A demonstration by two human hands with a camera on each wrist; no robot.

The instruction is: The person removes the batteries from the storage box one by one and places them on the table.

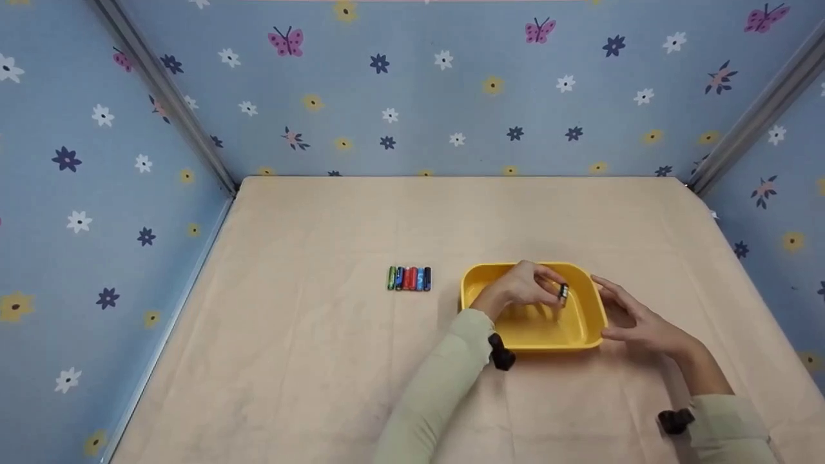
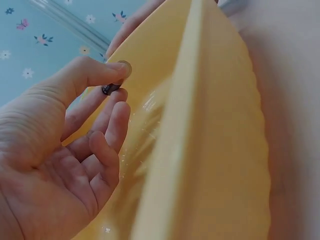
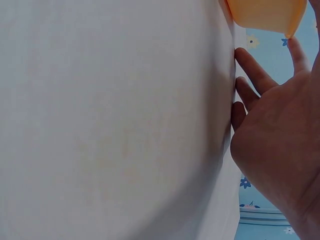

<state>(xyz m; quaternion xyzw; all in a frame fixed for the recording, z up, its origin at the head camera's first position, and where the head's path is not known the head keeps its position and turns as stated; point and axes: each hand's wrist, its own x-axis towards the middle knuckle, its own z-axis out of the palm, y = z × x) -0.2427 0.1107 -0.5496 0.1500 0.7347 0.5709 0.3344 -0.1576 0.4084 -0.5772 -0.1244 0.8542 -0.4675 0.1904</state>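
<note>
My left hand (image 1: pixel 525 285) reaches over a yellow plastic tub (image 1: pixel 469 283) and pinches a small dark battery (image 1: pixel 564 294) between thumb and fingertips. In the left wrist view, the dark battery (image 2: pixel 112 88) lies partly behind the thumb, and the other fingers curve loosely below it. My right hand (image 1: pixel 651 328) is at the tub's right side, thumb and fingers spread along its outer wall. From the right wrist view, the fingers of the right hand (image 3: pixel 280 115) look extended, with one fingertip at the tub's rim (image 3: pixel 290 36).
Left of the tub, several batteries (image 1: pixel 410 279) in green, blue, red and black lie side by side in a row. A beige cloth (image 1: pixel 309 361) covers the table. Blue flowered panels (image 1: pixel 419 90) stand around its back and sides.
</note>
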